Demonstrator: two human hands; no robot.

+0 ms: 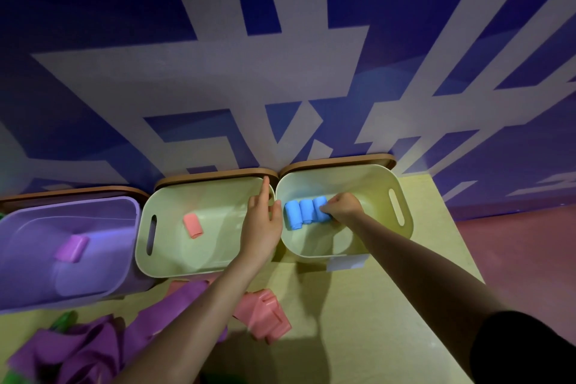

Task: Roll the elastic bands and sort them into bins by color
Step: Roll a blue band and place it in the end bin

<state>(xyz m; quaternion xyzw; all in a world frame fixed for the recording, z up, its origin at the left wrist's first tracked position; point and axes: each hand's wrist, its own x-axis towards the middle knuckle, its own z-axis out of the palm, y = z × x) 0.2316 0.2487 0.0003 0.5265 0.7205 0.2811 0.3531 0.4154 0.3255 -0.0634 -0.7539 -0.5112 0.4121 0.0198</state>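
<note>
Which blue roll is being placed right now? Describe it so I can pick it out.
Find the right-hand cream bin against the wall. Three blue rolls lie side by side inside. It is the rightmost blue roll, the only one the right hand grips.

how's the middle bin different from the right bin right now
The middle bin holds one pink roll; the right bin holds three blue rolls side by side. The left hand rests open over the middle bin's right edge, while the right hand reaches inside the right bin and grips the rightmost blue roll. Both bins are pale green with slot handles and stand against the wall.
</note>
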